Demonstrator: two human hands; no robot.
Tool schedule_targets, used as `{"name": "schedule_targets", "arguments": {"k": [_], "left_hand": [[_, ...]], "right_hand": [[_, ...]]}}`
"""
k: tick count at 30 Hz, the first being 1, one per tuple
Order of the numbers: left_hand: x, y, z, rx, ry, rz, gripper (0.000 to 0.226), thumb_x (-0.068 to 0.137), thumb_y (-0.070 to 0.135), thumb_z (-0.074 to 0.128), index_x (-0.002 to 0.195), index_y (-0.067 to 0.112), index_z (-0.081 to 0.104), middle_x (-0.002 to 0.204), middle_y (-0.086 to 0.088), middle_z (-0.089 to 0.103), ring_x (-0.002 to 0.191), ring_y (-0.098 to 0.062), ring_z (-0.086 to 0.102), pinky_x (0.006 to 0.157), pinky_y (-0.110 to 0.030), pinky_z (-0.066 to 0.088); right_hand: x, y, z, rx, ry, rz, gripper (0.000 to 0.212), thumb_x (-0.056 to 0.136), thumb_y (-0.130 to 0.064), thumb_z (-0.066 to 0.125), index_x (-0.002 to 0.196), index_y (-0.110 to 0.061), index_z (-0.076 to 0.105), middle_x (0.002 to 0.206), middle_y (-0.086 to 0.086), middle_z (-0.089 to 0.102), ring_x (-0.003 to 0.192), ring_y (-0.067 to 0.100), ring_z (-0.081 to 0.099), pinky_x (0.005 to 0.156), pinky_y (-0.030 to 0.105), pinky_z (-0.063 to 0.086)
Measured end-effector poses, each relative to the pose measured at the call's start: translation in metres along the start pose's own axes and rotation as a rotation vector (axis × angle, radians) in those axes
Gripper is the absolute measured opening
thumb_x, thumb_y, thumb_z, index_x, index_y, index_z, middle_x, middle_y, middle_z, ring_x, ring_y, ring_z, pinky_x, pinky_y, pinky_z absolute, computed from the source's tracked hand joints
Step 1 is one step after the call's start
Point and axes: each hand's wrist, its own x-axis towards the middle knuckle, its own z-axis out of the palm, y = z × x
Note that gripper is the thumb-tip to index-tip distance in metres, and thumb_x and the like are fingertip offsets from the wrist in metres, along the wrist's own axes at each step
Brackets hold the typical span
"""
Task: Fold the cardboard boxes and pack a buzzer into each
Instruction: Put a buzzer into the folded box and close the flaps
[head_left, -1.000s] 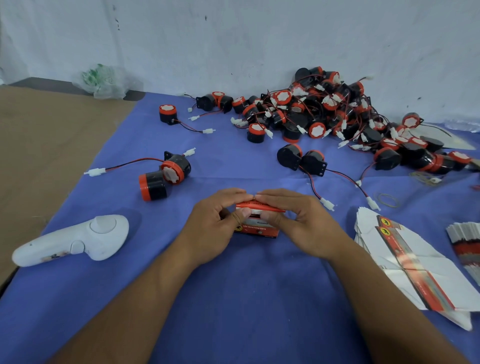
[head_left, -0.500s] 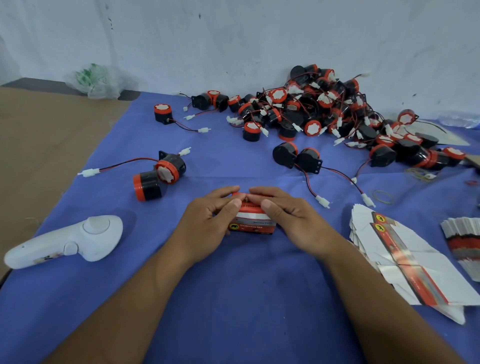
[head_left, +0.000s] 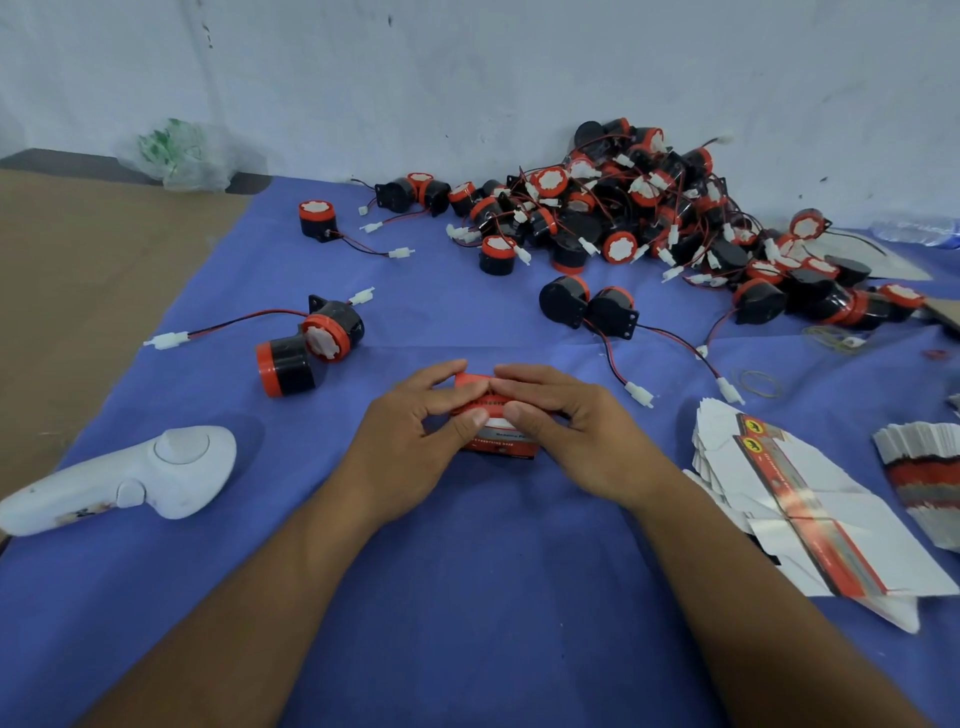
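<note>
I am watching both hands working at the middle of the blue cloth (head_left: 493, 597). The left hand (head_left: 410, 436) and the right hand (head_left: 582, 436) are gripping the small red-and-white box (head_left: 501, 446) between them. Their fingers are curling over its top flap and both thumbs are pressing on its front face, while the box is sitting on the cloth. I am trying to read the print on its white band and on the red strip below (too blurred to make out a word).

To the right, a fanned stack of flat blanks (head_left: 810, 514) is lying with the printed strip up. It is showing two yellow round emblems (head_left: 751, 434), each with a dark figure, and the lettering along the strip is unreadable. A second stack (head_left: 922, 483) is lying at the right edge.

The pile of buzzers (head_left: 649, 218), black with red caps and white plugs on red-and-black leads, is lying against the wall. Two loose buzzers (head_left: 311, 345) are lying left of the hands, touching each other. A white controller (head_left: 130, 480) is lying near the left edge, with a smudged mark on its handle.
</note>
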Motion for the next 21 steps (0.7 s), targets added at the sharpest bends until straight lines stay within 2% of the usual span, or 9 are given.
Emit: {"name": "schedule_targets", "arguments": {"k": [2, 5, 8, 10, 12, 14, 16, 19, 21], "left_hand": [[0.0, 0.001, 0.001, 0.025, 0.021, 0.005, 0.033, 0.093, 0.029, 0.063, 0.127, 0.032, 0.064, 0.146, 0.015, 0.047, 0.133, -0.006, 0.04, 0.113, -0.037, 0.036], [-0.001, 0.001, 0.001, 0.004, 0.021, 0.024, 0.031, 0.094, 0.026, 0.063, 0.125, 0.031, 0.066, 0.146, 0.017, 0.046, 0.135, -0.005, 0.037, 0.113, -0.035, 0.037], [-0.001, -0.001, 0.003, 0.043, 0.032, 0.07, 0.031, 0.095, 0.024, 0.062, 0.125, 0.028, 0.066, 0.147, 0.017, 0.044, 0.138, -0.004, 0.036, 0.111, -0.022, 0.035], [-0.001, -0.001, 0.005, 0.053, 0.049, 0.114, 0.029, 0.095, 0.02, 0.062, 0.124, 0.023, 0.067, 0.145, 0.013, 0.048, 0.135, -0.004, 0.041, 0.109, -0.018, 0.036], [-0.001, -0.002, 0.006, 0.072, 0.061, 0.171, 0.028, 0.095, 0.013, 0.062, 0.122, 0.018, 0.068, 0.141, 0.01, 0.053, 0.136, -0.008, 0.043, 0.111, -0.018, 0.034], [-0.001, -0.003, 0.006, 0.118, 0.061, 0.225, 0.03, 0.094, 0.009, 0.064, 0.123, 0.014, 0.067, 0.136, 0.011, 0.054, 0.138, -0.01, 0.04, 0.114, -0.019, 0.03], [0.0, -0.004, 0.004, 0.162, 0.069, 0.278, 0.033, 0.091, 0.009, 0.067, 0.124, 0.013, 0.066, 0.132, 0.013, 0.053, 0.136, -0.005, 0.037, 0.115, -0.017, 0.027], [0.0, -0.004, 0.005, 0.22, 0.118, 0.348, 0.03, 0.089, 0.006, 0.069, 0.119, 0.008, 0.069, 0.129, 0.006, 0.058, 0.13, 0.0, 0.036, 0.113, -0.02, 0.028], [0.0, -0.003, 0.007, 0.249, 0.154, 0.393, 0.027, 0.087, 0.004, 0.067, 0.114, 0.003, 0.071, 0.125, -0.005, 0.065, 0.125, 0.005, 0.035, 0.111, -0.024, 0.031]], "right_hand": [[0.0, -0.001, -0.003, 0.165, -0.05, 0.072, 0.027, 0.095, -0.034, 0.06, 0.12, -0.04, 0.07, 0.139, -0.016, 0.056, 0.13, -0.001, 0.051, 0.106, 0.023, 0.045], [0.001, 0.0, -0.008, 0.352, -0.032, 0.142, 0.028, 0.095, -0.03, 0.059, 0.118, -0.026, 0.074, 0.14, -0.011, 0.058, 0.131, 0.005, 0.052, 0.11, 0.029, 0.044], [-0.002, 0.002, -0.01, 0.4, -0.038, 0.092, 0.024, 0.09, -0.018, 0.067, 0.111, -0.021, 0.078, 0.139, -0.009, 0.059, 0.136, 0.005, 0.048, 0.105, 0.028, 0.048], [-0.004, 0.002, -0.012, 0.412, -0.013, 0.054, 0.021, 0.084, -0.017, 0.071, 0.103, -0.02, 0.08, 0.136, -0.007, 0.061, 0.134, 0.008, 0.05, 0.104, 0.03, 0.049], [-0.002, 0.002, -0.01, 0.296, 0.082, 0.003, 0.015, 0.084, -0.014, 0.074, 0.095, -0.022, 0.08, 0.129, -0.006, 0.065, 0.127, 0.007, 0.056, 0.102, 0.028, 0.049], [0.001, 0.003, -0.004, 0.117, 0.196, -0.067, 0.017, 0.087, -0.009, 0.075, 0.086, -0.026, 0.077, 0.118, -0.01, 0.068, 0.115, 0.002, 0.061, 0.094, 0.022, 0.051], [0.003, 0.004, 0.004, -0.051, 0.264, -0.168, 0.012, 0.089, -0.008, 0.072, 0.083, -0.019, 0.073, 0.11, -0.008, 0.069, 0.11, 0.0, 0.062, 0.09, 0.026, 0.053], [0.004, 0.007, 0.007, -0.221, 0.267, -0.293, 0.01, 0.091, -0.012, 0.067, 0.085, -0.004, 0.071, 0.11, 0.0, 0.069, 0.116, 0.004, 0.061, 0.096, 0.032, 0.053], [0.003, 0.006, 0.003, -0.207, 0.204, -0.293, 0.01, 0.092, -0.017, 0.069, 0.087, -0.008, 0.071, 0.116, -0.002, 0.068, 0.119, 0.007, 0.061, 0.099, 0.03, 0.051]]}}
